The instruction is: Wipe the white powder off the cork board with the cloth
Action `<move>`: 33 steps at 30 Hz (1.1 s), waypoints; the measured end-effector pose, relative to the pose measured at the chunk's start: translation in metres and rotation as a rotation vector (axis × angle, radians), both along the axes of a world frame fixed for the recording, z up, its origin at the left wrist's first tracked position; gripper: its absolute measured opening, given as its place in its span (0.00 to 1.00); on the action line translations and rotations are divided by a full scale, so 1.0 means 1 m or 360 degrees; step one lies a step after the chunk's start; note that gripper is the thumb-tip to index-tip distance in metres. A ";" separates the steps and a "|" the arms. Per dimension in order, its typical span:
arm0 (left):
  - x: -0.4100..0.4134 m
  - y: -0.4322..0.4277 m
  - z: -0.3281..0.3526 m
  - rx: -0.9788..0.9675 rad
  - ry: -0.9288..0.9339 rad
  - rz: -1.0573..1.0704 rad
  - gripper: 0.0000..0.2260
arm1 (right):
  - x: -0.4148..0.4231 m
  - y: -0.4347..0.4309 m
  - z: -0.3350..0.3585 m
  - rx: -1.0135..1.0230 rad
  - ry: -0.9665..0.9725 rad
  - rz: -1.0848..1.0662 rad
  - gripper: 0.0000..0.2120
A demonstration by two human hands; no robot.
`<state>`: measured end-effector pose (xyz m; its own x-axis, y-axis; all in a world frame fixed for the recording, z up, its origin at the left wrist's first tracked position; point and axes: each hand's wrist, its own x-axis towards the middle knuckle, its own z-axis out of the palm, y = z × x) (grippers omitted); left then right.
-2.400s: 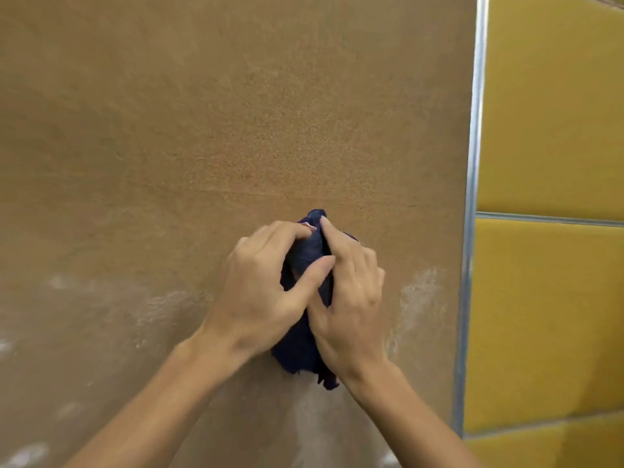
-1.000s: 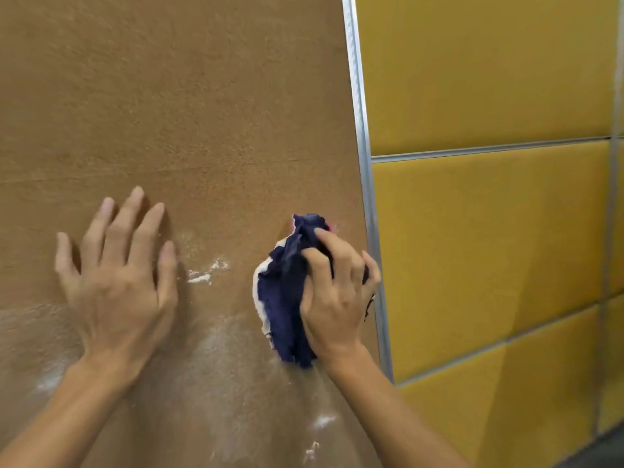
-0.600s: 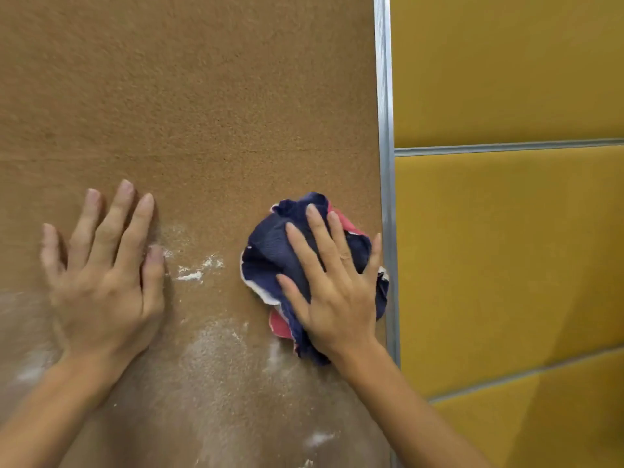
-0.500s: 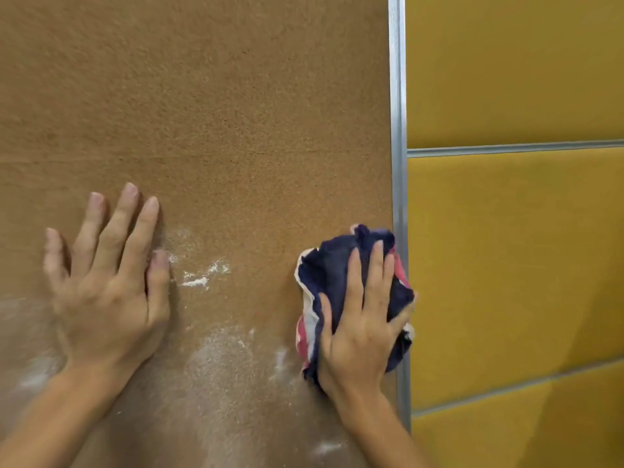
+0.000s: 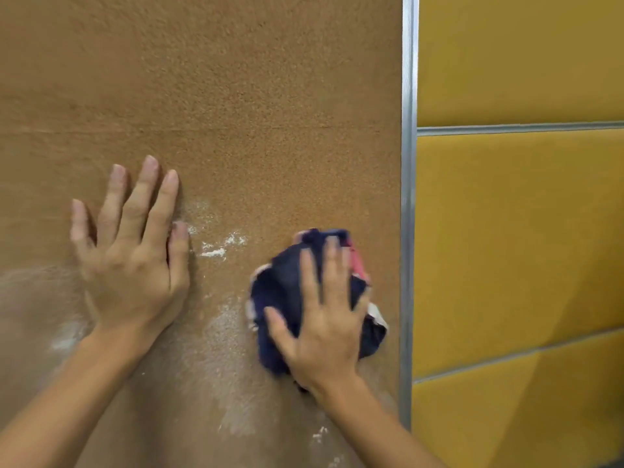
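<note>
Two hands lie flat on the cork board (image 5: pixel 236 96). The right hand (image 5: pixel 324 332) has its fingers straight and spread, pressing the cloth (image 5: pixel 280 285) to the surface rather than clutching it. The cloth is a soft, bunched wad of dark blue with pink and white patches showing at its edges.

Most of the remaining white powder (image 5: pixel 216 251) lies to the left of the cloth. Bright flecks sit up and to its left, between it and the thumb of the left hand (image 5: pixel 131 265). A paler smear (image 5: pixel 223 332) starts just beside the cloth's left edge and runs downward, its long axis roughly vertical. A few specks show below the cloth, near the right forearm.

The left hand is open, palm against the cork, well to the left of the cloth and holding nothing; a faint haze lies beyond and below it. The next stroke probably has to travel leftward, and the right hand, with the cloth under it, is the one placed to make it.

The cork is grainy and finely pitted, so powder likely lodges in its pores. A smooth metal strip (image 5: pixel 408 197) runs upright just to the right of the cloth, with matte yellow panels (image 5: pixel 523 231) past it.
</note>
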<state>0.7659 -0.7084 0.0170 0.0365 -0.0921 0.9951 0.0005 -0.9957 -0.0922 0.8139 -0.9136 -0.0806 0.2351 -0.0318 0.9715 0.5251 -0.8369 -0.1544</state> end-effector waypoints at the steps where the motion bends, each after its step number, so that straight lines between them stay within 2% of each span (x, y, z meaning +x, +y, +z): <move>1: 0.000 0.000 0.000 0.0006 -0.0003 0.0011 0.22 | -0.003 0.007 0.008 -0.0213 -0.0088 0.0044 0.34; 3: 0.000 0.002 0.001 0.0009 -0.0016 0.0024 0.22 | 0.001 0.006 0.042 -0.0482 -0.0264 0.0074 0.30; 4: -0.001 0.002 0.001 0.0008 -0.0025 0.0019 0.22 | 0.005 0.001 0.059 -0.0506 -0.0321 0.0045 0.29; 6: -0.002 0.003 0.002 -0.0007 -0.0031 0.0002 0.22 | 0.015 -0.010 0.075 -0.0261 -0.0306 -0.0071 0.27; 8: -0.004 0.003 0.002 -0.0015 -0.0020 -0.0002 0.22 | 0.011 -0.008 0.061 0.0162 -0.0133 -0.0127 0.27; 9: -0.004 0.001 0.002 -0.0010 -0.0009 -0.0002 0.22 | 0.006 -0.001 0.046 0.0252 -0.0045 -0.0129 0.29; 12: -0.009 0.001 0.003 -0.0014 0.0041 0.0015 0.23 | -0.013 0.031 0.009 -0.0027 0.0002 -0.0032 0.34; 14: -0.015 0.001 0.007 -0.0039 0.0104 -0.0030 0.23 | -0.012 0.031 0.010 -0.0110 -0.0088 -0.0010 0.30; 18: -0.041 0.016 0.009 -0.0037 0.0151 -0.0218 0.21 | -0.011 0.013 0.027 -0.0163 -0.0333 0.0104 0.14; 23: -0.064 0.064 -0.007 -0.0175 -0.0084 0.0026 0.20 | -0.037 0.025 0.049 -0.0206 -0.0539 0.0325 0.14; 26: -0.060 0.083 -0.015 -0.0167 -0.0065 0.0144 0.21 | -0.053 0.068 0.036 -0.0556 -0.0616 0.0421 0.14; 28: -0.053 0.090 -0.018 -0.0148 -0.0051 0.0190 0.21 | -0.054 0.096 0.030 -0.0874 -0.0570 0.0460 0.17; 30: -0.048 0.095 -0.020 -0.0114 -0.0059 0.0206 0.21 | -0.046 0.107 0.038 -0.1031 -0.0541 0.0379 0.21; 32: -0.046 0.099 -0.021 -0.0094 -0.0046 0.0176 0.21 | -0.034 0.103 0.053 -0.0909 -0.0569 0.0323 0.21; 33: -0.045 0.100 -0.022 -0.0092 -0.0043 0.0156 0.21 | -0.028 0.097 0.059 -0.0731 -0.0568 0.0311 0.20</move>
